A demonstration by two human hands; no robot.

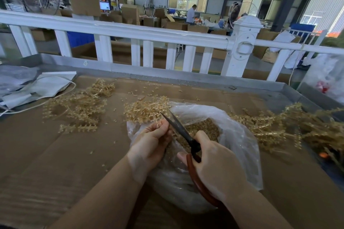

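Note:
My left hand (151, 142) pinches a thin tan plastic sprue strip (157, 124) between thumb and fingers, held over a clear plastic bag (236, 135). My right hand (216, 171) grips black scissors (178, 128) by their red-brown handles (197, 182). The blades point up and left, and their tip lies right at the strip above my left fingers. Inside the bag lies a heap of small tan cut pieces (202, 130). A clump of tan sprues (145, 109) rests just behind the bag's rim.
Brown cardboard (55, 154) covers the metal-rimmed table (290, 89). More sprue piles lie at left (78, 108) and right (279, 126). White sheets and a cord (37, 87) sit far left. A white railing (149, 33) stands behind; a white bag (327, 76) at right.

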